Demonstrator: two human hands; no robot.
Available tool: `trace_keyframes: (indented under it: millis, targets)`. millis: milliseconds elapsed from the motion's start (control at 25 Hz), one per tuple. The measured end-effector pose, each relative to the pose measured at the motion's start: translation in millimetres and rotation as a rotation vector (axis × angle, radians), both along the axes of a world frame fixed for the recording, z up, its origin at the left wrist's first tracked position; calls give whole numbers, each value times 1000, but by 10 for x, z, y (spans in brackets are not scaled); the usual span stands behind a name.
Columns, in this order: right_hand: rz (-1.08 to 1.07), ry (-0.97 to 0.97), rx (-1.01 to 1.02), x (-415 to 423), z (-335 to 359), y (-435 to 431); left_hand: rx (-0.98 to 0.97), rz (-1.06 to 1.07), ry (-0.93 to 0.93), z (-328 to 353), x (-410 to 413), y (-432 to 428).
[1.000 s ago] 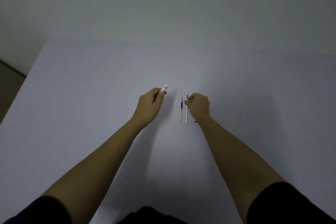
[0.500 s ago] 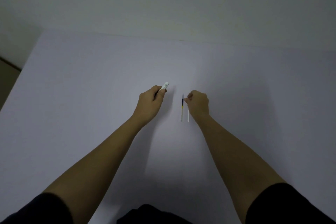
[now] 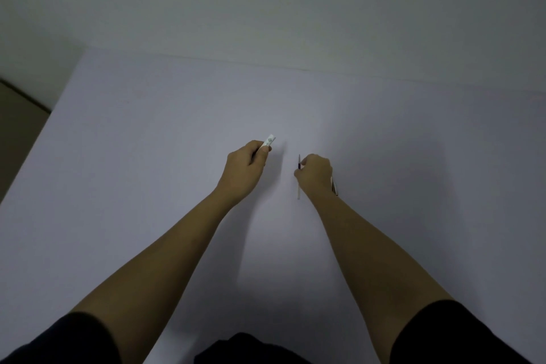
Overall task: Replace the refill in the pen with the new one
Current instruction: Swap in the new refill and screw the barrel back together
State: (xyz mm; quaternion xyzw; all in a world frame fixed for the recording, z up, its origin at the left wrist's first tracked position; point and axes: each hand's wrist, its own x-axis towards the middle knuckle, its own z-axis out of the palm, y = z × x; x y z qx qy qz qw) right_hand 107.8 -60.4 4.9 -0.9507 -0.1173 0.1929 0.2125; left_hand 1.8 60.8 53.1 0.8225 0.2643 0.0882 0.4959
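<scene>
My left hand [image 3: 246, 170] is closed around the white pen barrel [image 3: 269, 140], whose end sticks out past my thumb. To its right a thin refill [image 3: 298, 193] with a dark upper part and a pale lower part lies on the white table [image 3: 147, 156], pointing away from me. My right hand [image 3: 315, 175] rests over it, with curled fingertips pinched on its middle. Another thin, pale piece [image 3: 334, 188] shows just right of my right wrist. I cannot tell what it is.
The table's left edge [image 3: 44, 127] runs diagonally, with darker floor beyond it. A pale wall rises behind the table's far edge. My dark sleeves sit at the bottom of the view.
My right hand has shifted left from the white refill onto the dark-topped one. The white refill is no longer seen beside it. My left hand stays put with the barrel.
</scene>
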Motion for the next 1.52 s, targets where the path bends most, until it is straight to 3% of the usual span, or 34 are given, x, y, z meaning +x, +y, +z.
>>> trace_keyframes:
  millis: [160, 360, 520, 640, 1160, 1520]
  targets:
    - [-142, 99, 221, 38, 157, 50, 19, -5, 11, 27, -49, 28]
    - [-379, 264, 748, 152, 652, -65, 17, -51, 24, 144, -140, -31]
    - [-434, 327, 1086, 102, 1076, -315, 63, -139, -7, 308, -214, -138]
    - [-439, 349, 1211, -28, 1244, -461, 78, -179, -14, 416, -249, -239]
    - [-370, 302, 1244, -332, 1399, -704, 59, -242, -83, 654, -378, -485]
    - [-180, 312, 1030, -336, 1305, -707, -68, -140, -157, 736, -300, -555]
